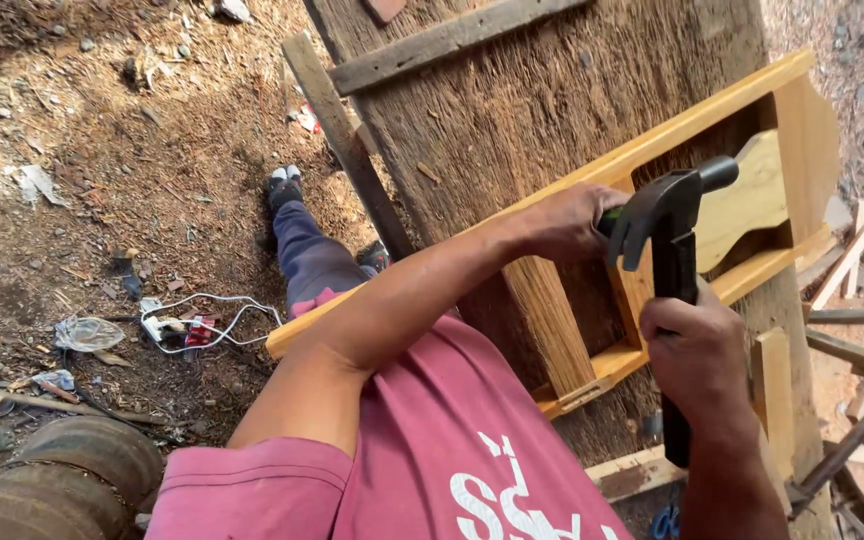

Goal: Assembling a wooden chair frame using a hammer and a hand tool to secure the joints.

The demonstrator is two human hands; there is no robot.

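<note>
The right hand point(697, 350) grips a black hammer point(670, 250) by its handle, head up. The left hand point(567, 222) presses on the yellow wooden frame point(672, 130), likely keeping it steady on the rough table point(512, 110).

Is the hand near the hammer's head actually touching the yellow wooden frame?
Touching. The head view shows the left hand pressed down on the top rail of the yellow wooden frame, with no gap, while the right hand grips the hammer.

One hammer point(674, 240), two hands point(697, 350)
</note>
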